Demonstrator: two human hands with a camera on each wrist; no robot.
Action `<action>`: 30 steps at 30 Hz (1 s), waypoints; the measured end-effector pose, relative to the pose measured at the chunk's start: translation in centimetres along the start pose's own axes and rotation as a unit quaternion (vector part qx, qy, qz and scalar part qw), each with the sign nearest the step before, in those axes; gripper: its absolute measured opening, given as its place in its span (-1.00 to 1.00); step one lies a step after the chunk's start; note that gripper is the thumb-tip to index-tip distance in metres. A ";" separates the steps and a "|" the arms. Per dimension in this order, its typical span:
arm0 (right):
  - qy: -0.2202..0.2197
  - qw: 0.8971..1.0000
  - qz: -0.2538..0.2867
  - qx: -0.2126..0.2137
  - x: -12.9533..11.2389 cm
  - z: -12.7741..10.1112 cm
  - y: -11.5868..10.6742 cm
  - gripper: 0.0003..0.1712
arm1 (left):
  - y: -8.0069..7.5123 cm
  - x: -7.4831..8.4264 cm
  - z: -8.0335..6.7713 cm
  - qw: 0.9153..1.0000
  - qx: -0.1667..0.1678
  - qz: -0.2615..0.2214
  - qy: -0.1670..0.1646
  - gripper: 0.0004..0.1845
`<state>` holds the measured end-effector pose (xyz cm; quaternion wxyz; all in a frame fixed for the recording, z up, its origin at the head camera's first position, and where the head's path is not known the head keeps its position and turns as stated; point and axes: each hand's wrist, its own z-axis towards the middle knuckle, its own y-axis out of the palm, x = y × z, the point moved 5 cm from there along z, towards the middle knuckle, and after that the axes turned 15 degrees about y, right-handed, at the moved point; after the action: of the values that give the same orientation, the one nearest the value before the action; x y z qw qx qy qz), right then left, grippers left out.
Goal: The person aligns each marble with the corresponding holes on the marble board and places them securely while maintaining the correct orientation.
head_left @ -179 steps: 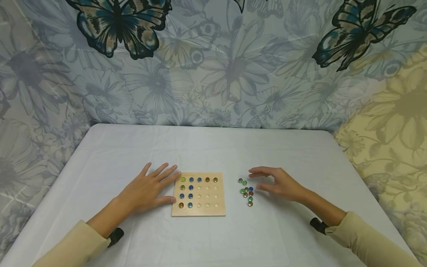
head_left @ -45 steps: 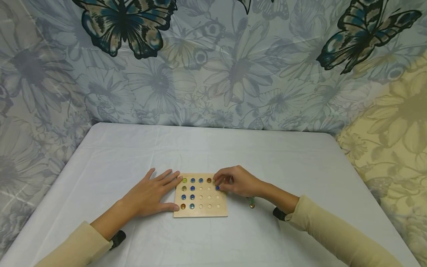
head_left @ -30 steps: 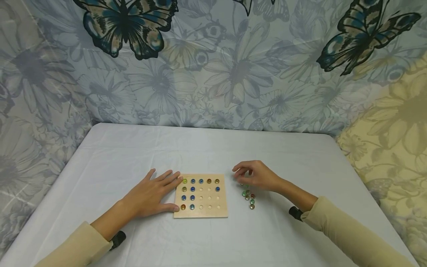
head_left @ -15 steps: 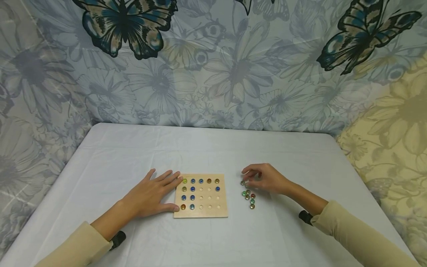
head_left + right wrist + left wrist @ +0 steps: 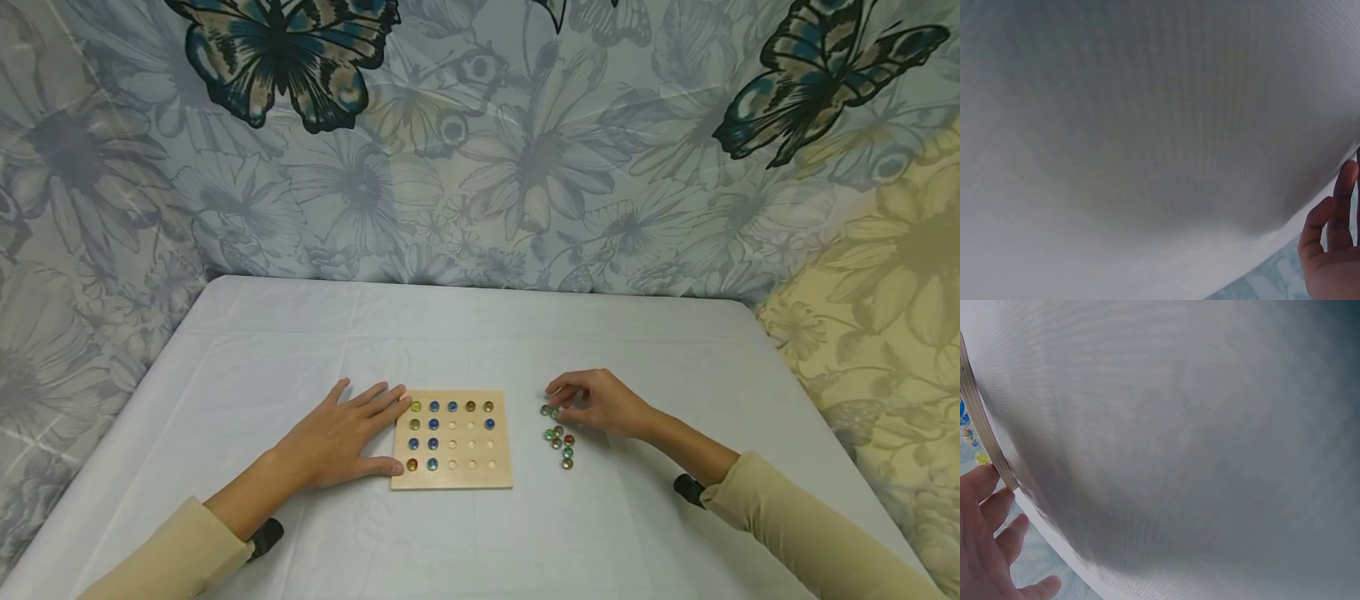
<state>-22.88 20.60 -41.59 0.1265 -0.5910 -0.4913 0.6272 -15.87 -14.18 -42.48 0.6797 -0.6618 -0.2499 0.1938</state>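
Beside the board (image 5: 452, 439), right hand (image 5: 597, 402) pinches a marble (image 5: 554, 412) from the pile, left hand (image 5: 337, 437) flat and open steadying; next likely needs an empty hole.

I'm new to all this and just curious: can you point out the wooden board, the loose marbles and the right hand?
wooden board (image 5: 480, 475), head view, bare near edge.
loose marbles (image 5: 558, 440), head view, middle of the cluster.
right hand (image 5: 596, 402), head view, back of the hand.

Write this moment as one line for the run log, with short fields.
left hand: flat, touches wooden board edge | right hand: pinches green marble at loose marbles | table: white cloth
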 end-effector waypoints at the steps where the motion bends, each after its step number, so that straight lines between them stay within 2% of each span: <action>1: 0.000 1.000 0.000 0.001 0.0 0.0 0.0 -0.65 | 0.0 0.0 0.0 1.000 -0.001 0.000 0.000 -0.01; 15: -0.003 1.000 -0.012 0.001 -0.6 0.0 -0.3 -0.66 | 0.0 0.0 0.0 1.000 -0.002 -0.001 -0.003 -0.01; 23: -0.019 1.000 -0.009 0.006 -1.8 -0.1 -0.9 -0.67 | -0.2 0.1 -0.1 1.000 0.002 0.003 0.000 -0.02; 30: -0.036 0.999 -0.002 -0.002 -3.3 0.3 -0.3 -0.68 | -0.3 0.2 -0.1 1.000 -0.002 -0.001 -0.001 -0.02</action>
<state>-22.37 18.14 -39.35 0.1082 -0.5674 -0.4981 0.6468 -15.71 -14.15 -42.17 0.6786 -0.6625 -0.2516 0.1929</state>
